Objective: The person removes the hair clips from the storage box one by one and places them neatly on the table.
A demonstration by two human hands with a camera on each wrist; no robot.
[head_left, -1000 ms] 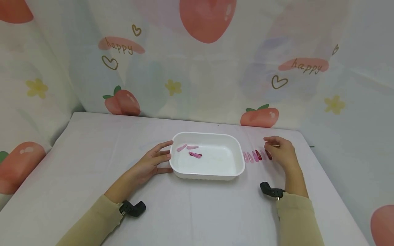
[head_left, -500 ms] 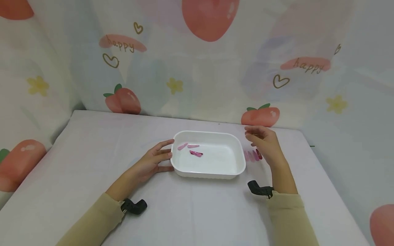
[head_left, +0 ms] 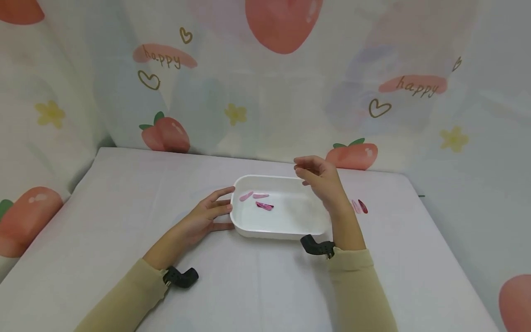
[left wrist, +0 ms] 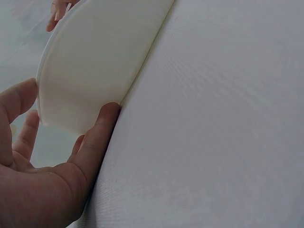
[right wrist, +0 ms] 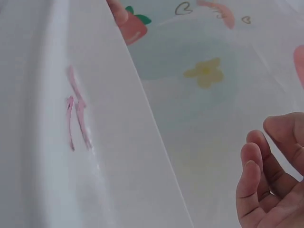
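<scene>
A white rectangular plastic tray [head_left: 280,234] stands on the table. My left hand [head_left: 201,219] holds its left end, fingers spread, with fingertips at the rim and the thumb low against the outer wall in the left wrist view. Pink hair clips [head_left: 260,196] lie inside, towards the tray's left half; one [head_left: 264,206] shows a darker edge. My right hand [head_left: 323,180] hovers over the tray's far right corner, thumb and fingertips close together. The hair clip in its pinch is hidden now by the fingers in both views.
A pale pink clip [head_left: 356,206] and a dark red clip [head_left: 362,206] lie on the white tablecloth [head_left: 257,286] right of the tray; my right forearm blocks the spot beside them. A printed fabric backdrop [head_left: 282,115] rises behind the table.
My right hand has moved left from the row of clips, carrying a hair clip, to above the tray's far right corner. My left hand and the clips in the tray stay put.
</scene>
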